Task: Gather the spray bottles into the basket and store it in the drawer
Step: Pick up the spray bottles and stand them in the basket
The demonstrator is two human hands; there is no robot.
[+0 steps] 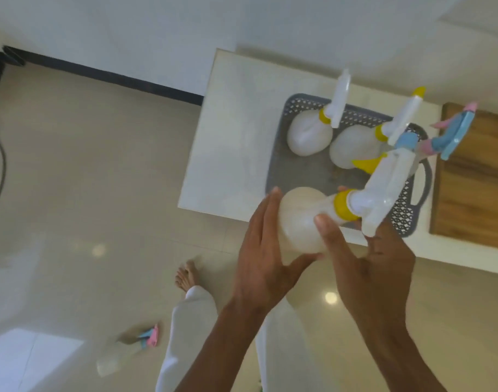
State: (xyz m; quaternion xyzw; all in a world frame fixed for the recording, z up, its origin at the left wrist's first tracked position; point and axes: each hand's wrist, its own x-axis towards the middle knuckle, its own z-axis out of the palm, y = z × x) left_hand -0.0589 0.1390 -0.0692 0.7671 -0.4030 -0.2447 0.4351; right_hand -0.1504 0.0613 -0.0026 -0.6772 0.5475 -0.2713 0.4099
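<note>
A grey perforated basket (304,174) sits on a white cabinet top (231,131). Two white spray bottles with yellow collars stand in it, one at the back left (308,137) and one to its right (352,147). A bottle with a blue and pink trigger head (451,131) shows at the basket's far right, its body hidden. Both my hands hold a third white bottle with a yellow collar (301,219) over the basket's near edge. My left hand (266,256) cups its round body and my right hand (369,264) grips near the neck.
A wooden board (474,176) lies on the right of the cabinet top. On the tiled floor at lower left lies another bottle with a pink and blue head (123,355). My bare foot (185,275) and white trousers are below. A dark cable (0,165) runs at far left.
</note>
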